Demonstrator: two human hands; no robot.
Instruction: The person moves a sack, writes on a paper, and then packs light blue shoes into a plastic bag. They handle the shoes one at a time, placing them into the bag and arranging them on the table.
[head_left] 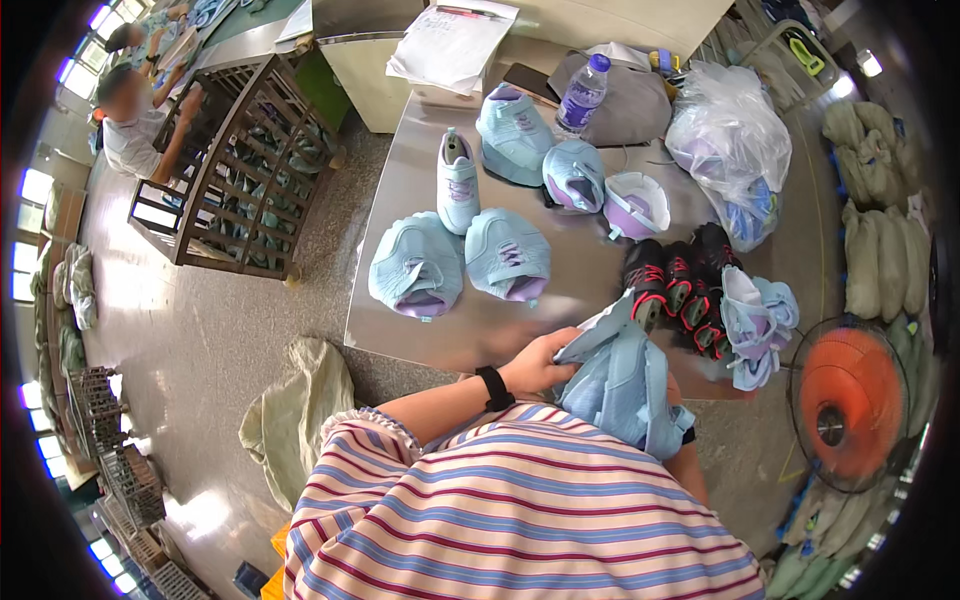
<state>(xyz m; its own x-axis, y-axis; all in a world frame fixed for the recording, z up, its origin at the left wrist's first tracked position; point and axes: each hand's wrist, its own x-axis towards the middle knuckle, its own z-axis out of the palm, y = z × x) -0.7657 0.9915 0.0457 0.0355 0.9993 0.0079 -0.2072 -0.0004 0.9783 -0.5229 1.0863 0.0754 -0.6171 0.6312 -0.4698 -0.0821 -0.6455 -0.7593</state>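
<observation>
Below centre, our left hand [543, 363] pinches blue shoe pieces [618, 382], likely steadying them; our right hand's [675, 389] grip we cannot tell.

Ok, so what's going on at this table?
The person's left hand grips light blue shoe parts at the near edge of a shiny table; the right hand is mostly hidden behind them. On the table stand more blue shoe parts, black shoes with red trim and a bottle.
</observation>
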